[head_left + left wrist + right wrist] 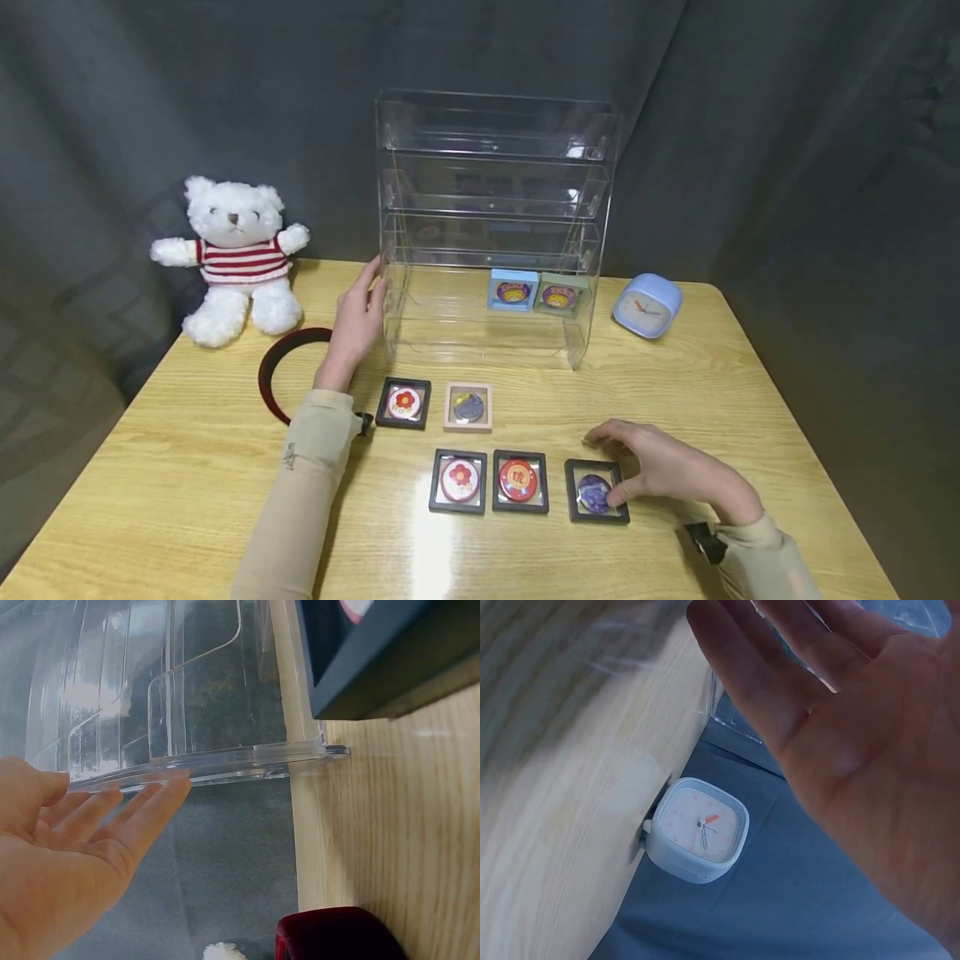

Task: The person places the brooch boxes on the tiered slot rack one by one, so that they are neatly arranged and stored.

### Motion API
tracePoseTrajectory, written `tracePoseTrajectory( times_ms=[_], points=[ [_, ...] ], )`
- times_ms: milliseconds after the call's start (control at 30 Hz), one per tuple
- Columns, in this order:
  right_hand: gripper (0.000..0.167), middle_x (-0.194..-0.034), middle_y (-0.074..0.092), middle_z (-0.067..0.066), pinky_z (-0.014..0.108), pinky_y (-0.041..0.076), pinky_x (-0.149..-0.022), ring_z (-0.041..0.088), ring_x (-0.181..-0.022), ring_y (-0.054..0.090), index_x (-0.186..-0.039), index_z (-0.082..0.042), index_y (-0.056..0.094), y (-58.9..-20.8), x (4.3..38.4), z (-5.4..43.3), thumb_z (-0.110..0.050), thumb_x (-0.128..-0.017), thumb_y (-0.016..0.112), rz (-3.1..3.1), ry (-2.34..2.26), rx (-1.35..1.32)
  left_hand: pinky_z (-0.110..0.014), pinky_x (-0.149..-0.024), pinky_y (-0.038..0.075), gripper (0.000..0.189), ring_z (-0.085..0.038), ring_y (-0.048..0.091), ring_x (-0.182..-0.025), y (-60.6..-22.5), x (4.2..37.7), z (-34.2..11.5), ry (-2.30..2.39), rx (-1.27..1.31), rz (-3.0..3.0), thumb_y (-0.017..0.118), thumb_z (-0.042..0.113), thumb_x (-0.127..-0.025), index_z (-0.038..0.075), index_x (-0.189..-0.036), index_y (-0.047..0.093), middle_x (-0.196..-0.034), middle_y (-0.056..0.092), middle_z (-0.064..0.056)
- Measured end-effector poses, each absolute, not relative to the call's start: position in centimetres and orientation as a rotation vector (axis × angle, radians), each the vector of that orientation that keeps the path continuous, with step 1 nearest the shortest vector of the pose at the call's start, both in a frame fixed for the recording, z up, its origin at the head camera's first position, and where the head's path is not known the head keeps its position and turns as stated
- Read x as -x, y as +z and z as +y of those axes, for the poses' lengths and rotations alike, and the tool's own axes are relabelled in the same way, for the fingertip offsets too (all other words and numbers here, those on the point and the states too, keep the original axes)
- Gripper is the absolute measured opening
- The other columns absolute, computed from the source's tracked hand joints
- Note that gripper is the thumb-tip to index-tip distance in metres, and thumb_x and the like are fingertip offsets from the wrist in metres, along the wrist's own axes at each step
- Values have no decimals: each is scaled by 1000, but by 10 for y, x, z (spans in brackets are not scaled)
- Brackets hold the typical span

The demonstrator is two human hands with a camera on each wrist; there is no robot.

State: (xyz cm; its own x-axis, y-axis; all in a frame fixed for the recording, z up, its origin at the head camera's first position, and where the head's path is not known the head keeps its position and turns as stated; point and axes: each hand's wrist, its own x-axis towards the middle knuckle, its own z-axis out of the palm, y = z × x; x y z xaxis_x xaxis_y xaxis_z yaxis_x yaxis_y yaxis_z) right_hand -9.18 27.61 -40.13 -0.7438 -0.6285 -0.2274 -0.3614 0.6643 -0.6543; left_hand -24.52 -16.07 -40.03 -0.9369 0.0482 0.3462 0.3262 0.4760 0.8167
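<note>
Bracing, probably, with the left hand [356, 325] laid against the side of the clear rack [491, 204]; touching with loose, extended fingers rather than gripping, perhaps to steady so light a stand. Reaching with the right hand [667, 467] over the purple-badge frame [591, 493], flat on the table [150, 500] to the right of the red-badge frame [521, 482]; arching unclosed fingers past its far edge, with thumb over its right side, apparently to span the rims. Cannot tell about firm contact there. Laid face up before the rack, likely for easy picking: upper flower frame [403, 402], lower flower frame [458, 482], pink frame [468, 407]. Stood side by side on the lowest tier, facing outward as if for display: blue frame [513, 290], green frame [559, 295]. Off to the sides, leaving working room: clock [647, 307], teddy bear [236, 258], dark red band [266, 375].
</note>
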Motion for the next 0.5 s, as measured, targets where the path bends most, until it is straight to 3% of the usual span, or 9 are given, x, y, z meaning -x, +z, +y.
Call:
tracePoseTrajectory(
  times_ms=[500],
  points=[
    [79,-131,68,10,42,56,-100,27,-117,67,-136,2,62,-405,86,277,-36,-76,97,2398,-799,822,-60,-105,50,49,-46,60,-133,-399,245,-160,-1454,302,-2444,44,14,-117,7,-165,41,-160,49,-21]
  ],
)
